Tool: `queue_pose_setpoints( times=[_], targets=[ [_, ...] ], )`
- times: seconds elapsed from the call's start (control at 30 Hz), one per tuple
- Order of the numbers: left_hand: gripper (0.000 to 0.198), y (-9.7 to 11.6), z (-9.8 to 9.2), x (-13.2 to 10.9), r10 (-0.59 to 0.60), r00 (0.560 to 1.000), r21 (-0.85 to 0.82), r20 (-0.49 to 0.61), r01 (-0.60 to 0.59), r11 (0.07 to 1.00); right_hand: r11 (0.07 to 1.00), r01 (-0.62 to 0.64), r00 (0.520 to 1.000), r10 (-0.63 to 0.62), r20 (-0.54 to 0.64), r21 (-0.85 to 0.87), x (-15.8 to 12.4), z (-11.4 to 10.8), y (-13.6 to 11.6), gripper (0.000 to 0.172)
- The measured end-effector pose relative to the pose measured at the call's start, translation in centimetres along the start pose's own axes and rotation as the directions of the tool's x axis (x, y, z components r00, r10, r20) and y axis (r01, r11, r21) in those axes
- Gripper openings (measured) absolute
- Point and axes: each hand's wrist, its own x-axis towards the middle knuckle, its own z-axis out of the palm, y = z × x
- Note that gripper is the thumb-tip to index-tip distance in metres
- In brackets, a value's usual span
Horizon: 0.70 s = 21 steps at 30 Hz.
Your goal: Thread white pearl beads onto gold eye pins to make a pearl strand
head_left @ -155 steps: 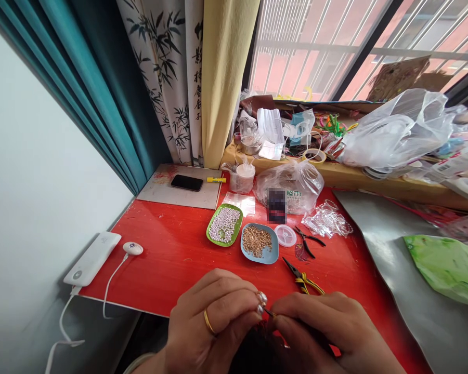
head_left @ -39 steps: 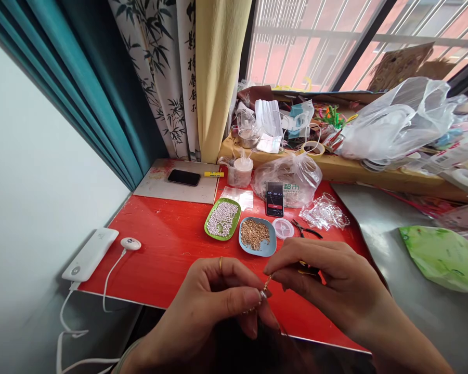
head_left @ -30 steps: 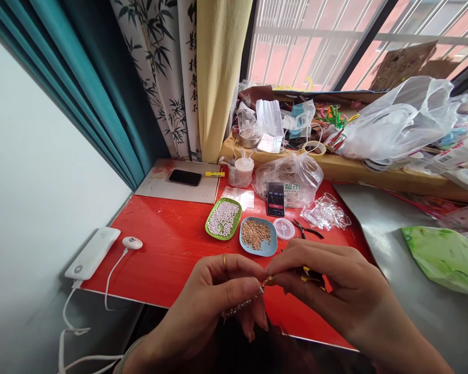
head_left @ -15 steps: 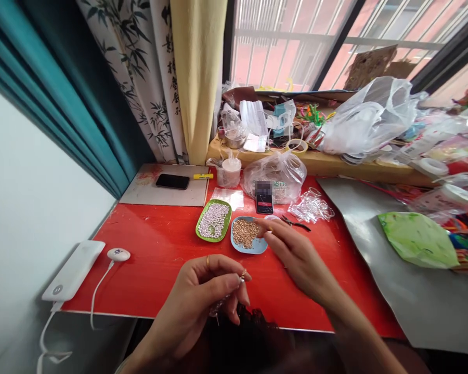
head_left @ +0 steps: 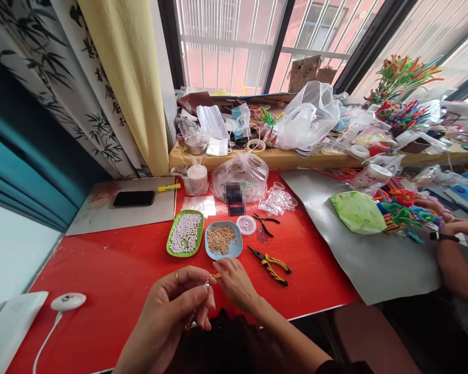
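My left hand [head_left: 179,301], with a gold ring, is closed in a pinch on a short strand of beads [head_left: 198,311] that hangs below its fingers. My right hand [head_left: 236,283] is pinched too, its fingertips meeting the left's at a tiny gold bead [head_left: 216,276] on the strand's upper end. Both hands hover low over the red table [head_left: 113,270], just in front of a blue dish of gold beads [head_left: 223,240] and a green dish of white pearls [head_left: 184,240].
Yellow-handled pliers [head_left: 271,262], black pliers [head_left: 265,224] and a thread spool [head_left: 245,224] lie right of the dishes. Behind them are a phone [head_left: 133,198] and plastic bags [head_left: 239,174]. Another person's arm [head_left: 454,249] works at the far right on a grey sheet [head_left: 366,265].
My right hand reached out to the blue dish of gold beads, then came back to the left hand's pinch. The view has swung right, showing another person's arm.
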Motion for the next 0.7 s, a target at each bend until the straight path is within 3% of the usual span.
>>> queue_pose_setpoints(
  times=[0.07, 0.17, 0.23, 0.3, 0.4, 0.5, 0.7],
  targets=[
    [0.026, 0.1, -0.1, 0.1, 0.001, 1.0, -0.01, -0.021, -0.002, 1.0, 0.99, -0.131, 0.986, 0.125, -0.115, -0.048, 0.5, -1.3, 4.0, 0.028],
    [0.029, 0.3, 0.0, 0.4, 0.019, 0.998, -0.022, -0.068, -0.02, 1.0, 0.933, -0.349, 0.91, 0.314, -0.272, -0.09, 1.2, -3.1, 11.3, 0.031],
    [0.03, 0.4, 0.2, 0.7, 0.024, 0.996, -0.024, -0.089, -0.026, 0.999, 0.907, -0.409, 0.882, 0.364, -0.297, -0.101, 1.4, -3.8, 15.4, 0.034],
    [0.031, 0.5, 0.4, 0.9, 0.021, 0.995, -0.022, -0.098, -0.024, 0.999, 0.91, -0.401, 0.895, 0.365, -0.258, -0.106, 1.3, -3.8, 18.0, 0.036],
    [0.033, 0.5, 0.5, 1.2, 0.021, 0.991, -0.018, -0.134, -0.023, 1.0, 0.923, -0.375, 0.918, 0.357, -0.175, -0.085, 1.3, -3.1, 19.3, 0.035],
    [0.034, 0.4, 0.4, 1.5, 0.031, 0.983, -0.017, -0.179, -0.035, 0.999, 0.915, -0.402, 0.909, 0.396, -0.129, -0.023, 1.2, -2.7, 19.0, 0.033],
    [0.032, 0.3, 0.0, 1.8, 0.019, 0.988, -0.017, -0.156, -0.022, 1.0, 0.8, -0.543, 0.809, 0.58, -0.095, 0.256, 1.2, -4.4, 17.6, 0.031]
  ],
)
